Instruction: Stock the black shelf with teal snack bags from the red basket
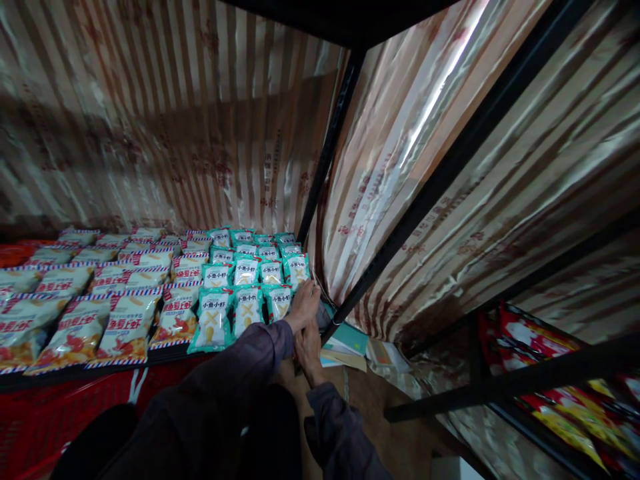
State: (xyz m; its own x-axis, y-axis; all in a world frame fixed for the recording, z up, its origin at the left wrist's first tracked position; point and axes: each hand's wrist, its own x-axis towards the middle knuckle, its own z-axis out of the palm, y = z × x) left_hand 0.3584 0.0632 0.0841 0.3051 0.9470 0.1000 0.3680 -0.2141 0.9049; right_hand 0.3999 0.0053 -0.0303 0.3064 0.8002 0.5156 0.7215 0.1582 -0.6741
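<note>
At the right end of the shelf, my left hand (305,307) reaches in with its fingers curled, just below a green-and-white snack bag (298,268). My right hand (310,348) is close beneath it, closed, its fingertips partly behind the left hand. Whatever the two hands grip is hidden from view. Left of them, another green snack bag (279,301) stands in the front row, with several matching bags lined up behind and beside it. Farther left are rows of larger snack bags (127,321) with red lettering and striped edges.
A black shelf post (380,267) slants close to the right of my hands. Below the shelf is a red plastic basket (35,413). Books or papers (345,343) lie behind the post. More red and yellow packets (575,407) sit on a rack at right. Corrugated sheeting (150,120) lines the back.
</note>
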